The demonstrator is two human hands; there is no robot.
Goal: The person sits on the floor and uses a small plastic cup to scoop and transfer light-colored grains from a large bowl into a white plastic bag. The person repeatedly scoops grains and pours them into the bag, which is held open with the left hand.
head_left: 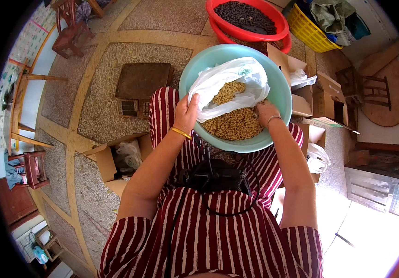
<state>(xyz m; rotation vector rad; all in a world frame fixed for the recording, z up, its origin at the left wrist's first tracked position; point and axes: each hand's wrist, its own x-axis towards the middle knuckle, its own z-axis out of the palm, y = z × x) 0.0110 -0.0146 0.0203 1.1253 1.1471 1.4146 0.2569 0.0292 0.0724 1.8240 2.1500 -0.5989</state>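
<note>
A pale green basin rests across my lap, with a heap of small tan kernels in its near part. Lying in the basin is a white plastic bag, its mouth gaping toward me and more kernels showing inside. My left hand is closed on the left edge of the bag, thumb on top. At the right side of the basin, my right hand is closed at the bag's lower right edge, low over the kernels. Its fingertips are partly hidden there.
Beyond the basin stands a red basin of dark pieces beside a yellow basket. Open cardboard boxes stand at the right, another box by my left leg. A platform scale sits on the floor left of the basin.
</note>
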